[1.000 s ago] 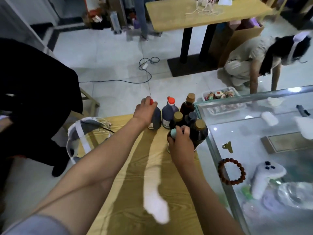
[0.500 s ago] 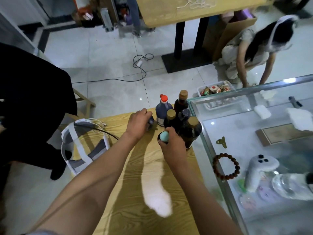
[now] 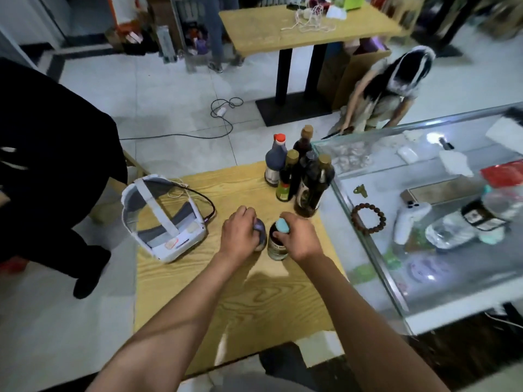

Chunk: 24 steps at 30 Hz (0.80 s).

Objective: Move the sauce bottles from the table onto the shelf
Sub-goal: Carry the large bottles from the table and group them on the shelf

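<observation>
My left hand (image 3: 239, 232) grips the top of a dark sauce bottle (image 3: 261, 237) over the middle of the wooden table (image 3: 235, 301). Beside it my right hand (image 3: 297, 236) holds the neck of a dark bottle with a light blue cap (image 3: 278, 244). Several more sauce bottles (image 3: 300, 176) stand grouped at the table's far right corner: one with a red cap (image 3: 275, 161), the others with gold or dark caps. The glass-topped case (image 3: 376, 250) adjoins the table on the right.
A white head-strap device (image 3: 161, 219) with a cable lies on the table's left part. A bead bracelet (image 3: 368, 218), a white controller (image 3: 407, 219) and other items show under the glass. One person in black stands at left; another crouches beyond the case.
Both hands have drawn their bottles away from the group at the far corner, toward me, to the middle of the table. The person beyond the case has bent lower.
</observation>
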Available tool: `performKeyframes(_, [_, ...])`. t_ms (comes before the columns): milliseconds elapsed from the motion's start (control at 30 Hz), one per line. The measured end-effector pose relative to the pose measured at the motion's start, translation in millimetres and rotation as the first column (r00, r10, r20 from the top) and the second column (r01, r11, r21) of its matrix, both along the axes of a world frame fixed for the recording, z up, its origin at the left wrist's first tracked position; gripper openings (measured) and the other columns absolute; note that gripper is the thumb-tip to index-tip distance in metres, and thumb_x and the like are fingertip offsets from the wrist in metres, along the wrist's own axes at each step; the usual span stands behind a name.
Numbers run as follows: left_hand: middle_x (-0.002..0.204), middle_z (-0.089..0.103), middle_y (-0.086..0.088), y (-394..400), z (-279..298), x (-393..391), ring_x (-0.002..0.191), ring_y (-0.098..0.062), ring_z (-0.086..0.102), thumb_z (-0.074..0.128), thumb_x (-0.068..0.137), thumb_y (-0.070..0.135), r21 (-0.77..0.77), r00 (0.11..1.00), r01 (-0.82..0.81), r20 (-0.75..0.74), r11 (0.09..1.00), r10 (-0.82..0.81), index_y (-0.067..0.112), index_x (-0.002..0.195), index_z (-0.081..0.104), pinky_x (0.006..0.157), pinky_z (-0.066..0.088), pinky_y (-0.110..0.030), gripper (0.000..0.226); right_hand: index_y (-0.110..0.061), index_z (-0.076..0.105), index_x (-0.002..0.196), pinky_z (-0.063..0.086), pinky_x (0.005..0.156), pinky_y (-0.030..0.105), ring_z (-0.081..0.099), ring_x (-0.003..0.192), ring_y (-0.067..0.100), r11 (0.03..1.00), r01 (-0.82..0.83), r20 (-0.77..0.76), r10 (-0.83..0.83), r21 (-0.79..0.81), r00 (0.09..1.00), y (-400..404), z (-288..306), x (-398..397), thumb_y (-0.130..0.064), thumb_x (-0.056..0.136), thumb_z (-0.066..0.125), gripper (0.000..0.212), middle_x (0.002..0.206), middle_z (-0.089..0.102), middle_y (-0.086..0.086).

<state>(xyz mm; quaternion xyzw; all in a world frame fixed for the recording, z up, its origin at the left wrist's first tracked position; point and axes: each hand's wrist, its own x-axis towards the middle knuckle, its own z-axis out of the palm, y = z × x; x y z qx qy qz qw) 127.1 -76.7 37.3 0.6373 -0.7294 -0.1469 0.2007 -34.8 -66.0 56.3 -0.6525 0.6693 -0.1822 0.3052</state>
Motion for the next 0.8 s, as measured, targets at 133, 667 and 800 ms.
performKeyframes(133, [0.080,0.051,-0.007,66.7,-4.7,4.6,0.071,-0.033,0.052,0.061,0.068,0.004,-0.027,0.993,0.044,-0.109,0.999,-0.047,0.014,0.078,0.051,0.057,0.031,-0.034,0.018,-0.008,0.062,0.109,0.034,0.067,0.028,0.060,0.094,0.031,0.994,0.095,-0.006,-0.096,-0.047,0.995,76.4,-6.4,14.5,-0.021,0.081,0.074,0.034,0.102,0.067,0.012])
performKeyframes(667, [0.083,0.065,0.007,222.6,30.3,-54.0,0.079,-0.015,0.060,0.071,0.067,0.002,0.123,0.749,0.445,-0.594,0.887,-0.293,0.025,0.093,0.059,0.070,0.045,-0.029,0.037,-0.014,0.063,0.131,0.045,0.099,0.028,0.059,0.119,0.019,0.881,0.469,-0.002,-0.470,-0.061,0.883,294.2,56.1,-39.4,-0.023,0.080,0.079,0.055,0.127,0.066,0.007])
performKeyframes(800, [0.096,0.068,0.006,250.3,67.3,-113.0,0.085,-0.012,0.061,0.075,0.068,0.005,0.063,0.655,0.583,-0.627,0.810,-0.422,0.029,0.111,0.061,0.073,0.043,-0.018,0.051,-0.012,0.065,0.128,0.046,0.100,0.029,0.061,0.116,0.019,0.784,0.599,-0.037,-0.611,-0.165,0.790,342.3,91.1,-83.3,-0.022,0.079,0.080,0.052,0.124,0.068,0.007])
